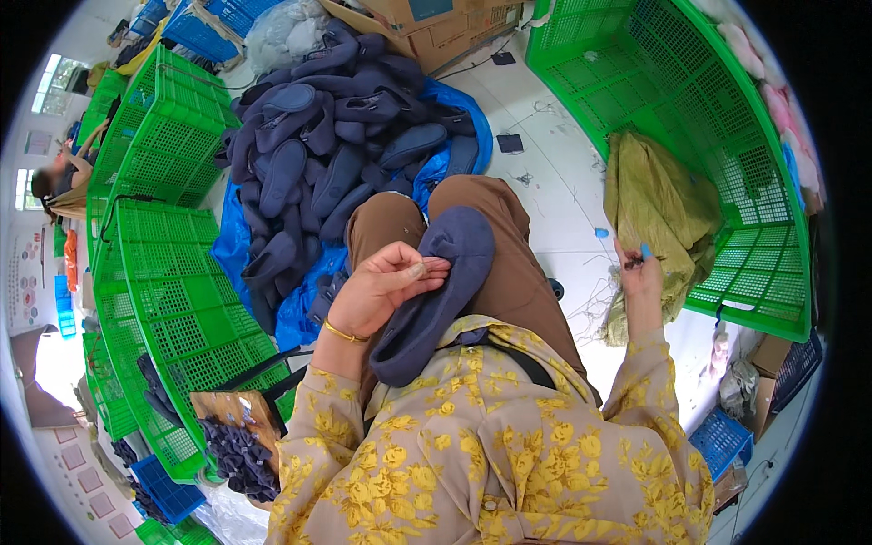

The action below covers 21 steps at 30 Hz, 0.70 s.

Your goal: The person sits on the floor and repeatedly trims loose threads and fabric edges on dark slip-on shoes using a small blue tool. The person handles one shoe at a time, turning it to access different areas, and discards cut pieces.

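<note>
A navy fabric slipper (pixel 460 238) lies across my lap, its rounded toe pointing away from me and its heel toward my belly. The fingers of my left hand (pixel 386 283) are pinched together at the slipper's upper, beside the opening. Out to the right, away from the slipper, is my right hand (pixel 641 274), its fingers curled. Something small and dark shows between those fingers, too small to name. A blue covering (pixel 646 251) sits on one fingertip of that hand.
Ahead, many navy slippers (pixel 336 136) are heaped on a blue sheet (pixel 234 238). Green crates (pixel 195 318) stand left, another green crate (pixel 754 227) right with an olive sack (pixel 658 195). Dark fabric pieces (pixel 238 456) lie on a wooden board. Thread scraps litter the floor. Another person (pixel 68 177) is far left.
</note>
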Available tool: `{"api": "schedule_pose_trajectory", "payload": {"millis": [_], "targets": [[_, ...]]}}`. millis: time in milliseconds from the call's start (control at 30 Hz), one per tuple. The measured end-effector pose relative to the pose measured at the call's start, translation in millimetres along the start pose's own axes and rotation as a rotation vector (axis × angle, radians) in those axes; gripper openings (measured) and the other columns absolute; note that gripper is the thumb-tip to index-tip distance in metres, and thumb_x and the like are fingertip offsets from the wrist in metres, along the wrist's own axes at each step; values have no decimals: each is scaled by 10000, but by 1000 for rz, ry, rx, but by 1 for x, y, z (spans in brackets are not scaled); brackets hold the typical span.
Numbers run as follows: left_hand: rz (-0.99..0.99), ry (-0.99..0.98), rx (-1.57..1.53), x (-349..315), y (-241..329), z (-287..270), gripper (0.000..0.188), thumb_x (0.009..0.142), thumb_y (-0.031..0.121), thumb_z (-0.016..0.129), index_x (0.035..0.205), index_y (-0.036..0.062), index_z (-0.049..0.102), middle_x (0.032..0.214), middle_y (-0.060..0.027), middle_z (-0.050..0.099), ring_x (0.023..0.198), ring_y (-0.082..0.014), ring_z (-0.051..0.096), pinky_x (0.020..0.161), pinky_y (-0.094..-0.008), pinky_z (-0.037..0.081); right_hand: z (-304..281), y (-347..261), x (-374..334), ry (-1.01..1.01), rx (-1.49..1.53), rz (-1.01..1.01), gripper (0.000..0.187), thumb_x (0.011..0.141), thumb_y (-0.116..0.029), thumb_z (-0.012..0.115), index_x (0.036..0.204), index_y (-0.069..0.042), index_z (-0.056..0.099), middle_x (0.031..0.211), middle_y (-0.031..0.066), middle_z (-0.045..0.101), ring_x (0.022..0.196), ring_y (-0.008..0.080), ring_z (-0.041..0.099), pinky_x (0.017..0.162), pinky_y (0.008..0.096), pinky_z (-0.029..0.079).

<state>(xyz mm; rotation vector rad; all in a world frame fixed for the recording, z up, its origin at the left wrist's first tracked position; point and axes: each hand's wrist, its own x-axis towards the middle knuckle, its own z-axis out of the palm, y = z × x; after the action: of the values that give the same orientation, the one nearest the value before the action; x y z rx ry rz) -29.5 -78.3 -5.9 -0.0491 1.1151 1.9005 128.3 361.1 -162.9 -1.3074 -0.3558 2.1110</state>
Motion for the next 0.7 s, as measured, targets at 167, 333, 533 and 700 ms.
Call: {"api": "schedule_pose_trajectory", "payload": {"millis": [167,333,533,700], "targets": [[20,216,235,14,0,15,219,918,68,650,820,63,455,1006,-189,665,909,-223,680,848,-352,566,-4,9,-41,-75,-153,-101,141,986,-44,511,858,0,469,677,64,432,637,192,468,1005,635,471],[187,508,639,37,-20,25,365,763,117,773,724,58,414,629,-50,601,548,-118,624,500,-248,499,-3,2,-51,-150,-214,-185,104,982,-51,525,891,-10,493,703,54,451,656,186,484,1010,631,465],[218,567,888,44,-24,31,283,724,140,735,791,48,476,624,-52,584,533,-113,602,507,-274,487,-42,-83,-2,-206,-241,-401,108,977,-97,558,897,-31,529,720,75,503,673,194,524,980,619,487],[211,525,807,44,-28,27,250,763,150,727,738,34,507,614,-46,578,521,-112,581,509,-261,477,-25,-205,-31,-424,-28,-480,179,939,-2,494,763,-16,469,652,73,470,647,197,510,1133,627,359]]}}
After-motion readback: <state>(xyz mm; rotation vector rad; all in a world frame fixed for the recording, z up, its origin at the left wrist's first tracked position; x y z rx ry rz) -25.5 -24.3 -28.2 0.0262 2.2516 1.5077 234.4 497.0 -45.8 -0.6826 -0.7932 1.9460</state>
